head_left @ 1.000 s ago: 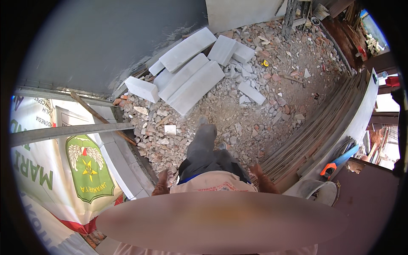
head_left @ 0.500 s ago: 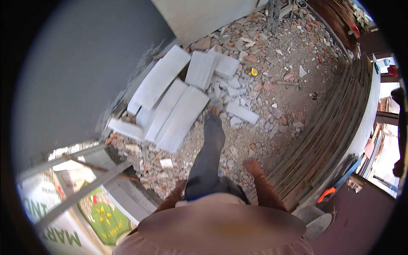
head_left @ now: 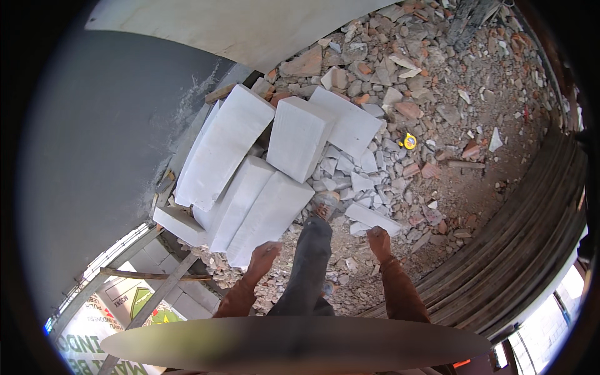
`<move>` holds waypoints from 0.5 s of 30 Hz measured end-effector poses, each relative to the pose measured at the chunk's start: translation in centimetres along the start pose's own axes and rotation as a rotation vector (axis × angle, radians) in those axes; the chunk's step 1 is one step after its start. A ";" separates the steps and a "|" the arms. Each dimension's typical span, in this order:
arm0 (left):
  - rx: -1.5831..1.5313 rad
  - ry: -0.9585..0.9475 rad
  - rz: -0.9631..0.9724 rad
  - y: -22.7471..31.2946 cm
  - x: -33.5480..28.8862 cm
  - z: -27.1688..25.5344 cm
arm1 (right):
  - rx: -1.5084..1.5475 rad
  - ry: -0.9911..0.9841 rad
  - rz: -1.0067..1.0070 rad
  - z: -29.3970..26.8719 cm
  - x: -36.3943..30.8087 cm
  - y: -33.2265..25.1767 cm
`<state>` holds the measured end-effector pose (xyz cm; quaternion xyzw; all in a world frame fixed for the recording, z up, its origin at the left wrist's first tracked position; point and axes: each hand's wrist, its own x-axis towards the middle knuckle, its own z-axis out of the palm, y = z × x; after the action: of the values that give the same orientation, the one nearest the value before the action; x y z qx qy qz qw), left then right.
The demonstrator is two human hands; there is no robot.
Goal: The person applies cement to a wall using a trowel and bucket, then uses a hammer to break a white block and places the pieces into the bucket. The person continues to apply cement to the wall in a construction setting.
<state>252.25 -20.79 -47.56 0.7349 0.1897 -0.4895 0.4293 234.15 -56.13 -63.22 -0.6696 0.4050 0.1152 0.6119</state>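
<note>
Left hand point(head_left: 264, 253) and right hand point(head_left: 379, 242) hanging near a long, smooth white rectangular block point(head_left: 270, 217)

The fingers of both hands are curling inward; no object is showing in them, but the palms are facing away, so I cannot tell whether they are fully clenched. The left fingers are hanging just beside the long block's lower end. The right fingers are overlapping the edge of a narrow, flat white slab point(head_left: 365, 214) in the view; contact cannot be told.

Between the hands, a leg in dark grey trousers point(head_left: 306, 256) is reaching forward, its foot point(head_left: 325, 204) resting beside the long block. Beyond, a thick white block point(head_left: 299, 139) is lying among others in the heap, and a round yellow tape measure point(head_left: 409, 141) is sitting on grey and reddish broken rubble point(head_left: 437, 112).

Farther out, long brown wooden planks point(head_left: 519, 250) are lining the right side, while a smooth grey wall point(head_left: 112, 131) is bordering the left.
</note>
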 end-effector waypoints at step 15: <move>1.621 -0.382 0.532 31.8 37.4 4.9 | -0.098 -0.104 0.397 4.6 -8.4 5.6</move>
<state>288.55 -47.85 -67.20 0.7391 -0.4698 -0.4720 -0.1012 226.42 -48.15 -62.85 -0.5987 0.4909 0.2875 0.5638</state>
